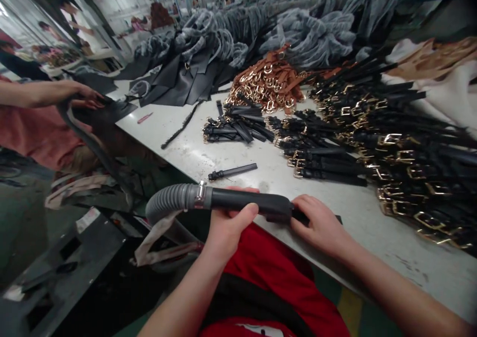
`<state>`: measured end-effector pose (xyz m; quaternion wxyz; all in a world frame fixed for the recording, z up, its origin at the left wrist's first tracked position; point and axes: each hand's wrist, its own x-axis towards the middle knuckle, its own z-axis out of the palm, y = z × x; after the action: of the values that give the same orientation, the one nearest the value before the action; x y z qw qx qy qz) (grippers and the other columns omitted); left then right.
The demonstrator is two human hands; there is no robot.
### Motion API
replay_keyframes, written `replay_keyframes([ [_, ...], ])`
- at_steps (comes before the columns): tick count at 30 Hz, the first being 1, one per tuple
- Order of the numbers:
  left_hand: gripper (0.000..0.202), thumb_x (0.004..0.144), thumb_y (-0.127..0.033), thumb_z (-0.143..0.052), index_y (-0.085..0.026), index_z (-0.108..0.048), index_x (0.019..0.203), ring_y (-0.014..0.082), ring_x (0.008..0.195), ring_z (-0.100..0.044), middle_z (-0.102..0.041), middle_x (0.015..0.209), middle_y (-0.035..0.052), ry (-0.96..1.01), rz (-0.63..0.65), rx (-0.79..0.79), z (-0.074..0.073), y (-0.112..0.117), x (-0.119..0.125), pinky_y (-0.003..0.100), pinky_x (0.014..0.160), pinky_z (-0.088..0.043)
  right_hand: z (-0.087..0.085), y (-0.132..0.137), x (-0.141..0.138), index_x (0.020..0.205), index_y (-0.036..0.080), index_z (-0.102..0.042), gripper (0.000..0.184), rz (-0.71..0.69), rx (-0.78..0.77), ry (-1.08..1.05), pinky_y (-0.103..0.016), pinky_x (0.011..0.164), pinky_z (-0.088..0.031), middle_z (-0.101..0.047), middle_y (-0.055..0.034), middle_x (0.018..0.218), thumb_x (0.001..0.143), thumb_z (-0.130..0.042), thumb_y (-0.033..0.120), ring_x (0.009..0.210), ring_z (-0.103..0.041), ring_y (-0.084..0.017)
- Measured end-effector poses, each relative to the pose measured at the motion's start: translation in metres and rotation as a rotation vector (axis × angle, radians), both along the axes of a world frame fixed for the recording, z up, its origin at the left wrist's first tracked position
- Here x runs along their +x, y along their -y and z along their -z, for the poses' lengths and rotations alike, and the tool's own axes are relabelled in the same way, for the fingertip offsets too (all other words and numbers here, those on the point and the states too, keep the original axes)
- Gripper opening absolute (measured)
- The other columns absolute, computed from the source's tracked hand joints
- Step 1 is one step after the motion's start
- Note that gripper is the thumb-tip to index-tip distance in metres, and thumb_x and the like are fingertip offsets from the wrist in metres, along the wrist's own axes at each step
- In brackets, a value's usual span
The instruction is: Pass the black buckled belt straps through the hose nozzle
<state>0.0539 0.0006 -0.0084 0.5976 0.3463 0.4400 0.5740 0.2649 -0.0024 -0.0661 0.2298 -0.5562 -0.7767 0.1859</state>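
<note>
My left hand [231,227] is closed round the black handle [253,201] of a tool, thumb on top. A grey corrugated hose [175,198] joins its left end through a metal clamp [200,195]. My right hand [318,222] is closed at the tool's right end, with a dark strap [338,219] sticking out past the fingers. Most of that strap is hidden under the hand. Just beyond the handle, a single black buckle strap [234,170] lies on the white table [179,153].
Black straps with gold buckles [395,153] are heaped on the right. Brown buckle straps [268,78] and black leather pieces [179,81] lie farther back. On the left, a co-worker's hand [87,96] is over dark material. A black machine box [85,257] stands below left.
</note>
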Motion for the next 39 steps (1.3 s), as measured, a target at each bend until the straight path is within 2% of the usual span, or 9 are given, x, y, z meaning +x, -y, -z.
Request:
replay_keyframes([
  [2, 0.034, 0.062, -0.023, -0.075, -0.019, -0.054, 0.088, 0.0209, 0.089, -0.065, -0.070, 0.091, 0.0038, -0.022, 0.024, -0.007, 0.001, -0.004, 0.001, 0.040, 0.087, -0.047, -0.002, 0.000, 0.000, 0.086, 0.018, -0.057, 0.012, 0.016, -0.005, -0.017, -0.033, 0.073, -0.041, -0.059, -0.0056, 0.085, 0.075, -0.052, 0.022, 0.081, -0.053, -0.020],
  [7, 0.037, 0.061, -0.022, -0.076, -0.020, -0.052, 0.089, 0.0210, 0.090, -0.065, -0.069, 0.088, 0.0016, -0.038, -0.023, -0.011, -0.002, -0.005, -0.001, 0.041, 0.087, -0.047, -0.004, -0.002, -0.001, 0.083, 0.017, -0.055, 0.010, 0.022, -0.002, -0.013, -0.033, 0.074, -0.039, -0.057, -0.0058, 0.082, 0.074, -0.051, 0.019, 0.081, -0.051, -0.020],
  [12, 0.035, 0.064, -0.022, -0.075, -0.021, -0.053, 0.091, 0.0201, 0.091, -0.064, -0.069, 0.091, 0.0019, -0.070, 0.089, 0.024, -0.001, -0.007, 0.006, 0.040, 0.089, -0.046, -0.002, 0.002, 0.003, 0.087, 0.015, -0.055, 0.013, 0.008, 0.009, -0.004, -0.033, 0.074, -0.039, -0.056, -0.0073, 0.086, 0.076, -0.051, 0.020, 0.083, -0.050, -0.020],
  [15, 0.036, 0.064, -0.023, -0.074, -0.021, -0.052, 0.092, 0.0205, 0.091, -0.064, -0.069, 0.091, 0.0019, -0.099, 0.080, 0.004, -0.003, -0.008, 0.004, 0.039, 0.087, -0.047, -0.002, 0.005, 0.006, 0.091, 0.018, -0.058, 0.015, 0.017, -0.002, 0.023, -0.034, 0.075, -0.038, -0.058, -0.0064, 0.090, 0.079, -0.050, 0.023, 0.085, -0.051, -0.021],
  [21, 0.033, 0.064, -0.020, -0.073, -0.022, -0.053, 0.090, 0.0205, 0.092, -0.064, -0.068, 0.094, 0.0020, -0.165, 0.128, 0.078, -0.005, -0.004, 0.013, 0.039, 0.089, -0.046, 0.000, 0.003, 0.010, 0.084, 0.017, -0.058, 0.013, 0.044, -0.006, 0.054, -0.032, 0.070, -0.037, -0.057, -0.0064, 0.082, 0.082, -0.046, 0.019, 0.079, -0.051, -0.020],
  [27, 0.032, 0.065, -0.017, -0.071, -0.022, -0.053, 0.091, 0.0208, 0.094, -0.064, -0.068, 0.093, 0.0017, -0.193, 0.098, 0.088, -0.008, -0.001, 0.010, 0.038, 0.086, -0.048, 0.002, 0.002, 0.009, 0.084, 0.017, -0.058, 0.014, 0.048, 0.004, 0.045, -0.032, 0.071, -0.037, -0.058, -0.0061, 0.082, 0.085, -0.045, 0.022, 0.080, -0.051, -0.019],
  [31, 0.033, 0.063, -0.018, -0.072, -0.020, -0.053, 0.090, 0.0199, 0.092, -0.064, -0.069, 0.093, 0.0034, -0.216, 0.136, 0.112, -0.010, 0.004, 0.020, 0.036, 0.086, -0.048, 0.003, 0.002, 0.010, 0.081, 0.017, -0.057, 0.012, 0.061, 0.018, 0.037, -0.031, 0.069, -0.037, -0.058, -0.0063, 0.081, 0.083, -0.045, 0.017, 0.078, -0.050, -0.019],
  [34, 0.035, 0.062, -0.020, -0.074, -0.020, -0.053, 0.089, 0.0193, 0.090, -0.065, -0.069, 0.091, 0.0023, -0.185, 0.083, 0.045, -0.011, 0.004, 0.016, 0.036, 0.085, -0.048, 0.002, 0.002, 0.010, 0.083, 0.017, -0.058, 0.014, 0.070, 0.023, 0.024, -0.032, 0.070, -0.038, -0.059, -0.0063, 0.081, 0.084, -0.045, 0.019, 0.078, -0.051, -0.019],
  [39, 0.037, 0.059, -0.023, -0.077, -0.021, -0.055, 0.089, 0.0188, 0.087, -0.065, -0.070, 0.088, 0.0010, -0.136, -0.111, 0.015, -0.017, -0.001, -0.020, 0.035, 0.079, -0.051, 0.001, 0.003, 0.010, 0.097, 0.018, -0.062, 0.024, 0.033, 0.049, 0.035, -0.033, 0.073, -0.039, -0.060, -0.0074, 0.087, 0.087, -0.041, 0.023, 0.083, -0.053, -0.020],
])
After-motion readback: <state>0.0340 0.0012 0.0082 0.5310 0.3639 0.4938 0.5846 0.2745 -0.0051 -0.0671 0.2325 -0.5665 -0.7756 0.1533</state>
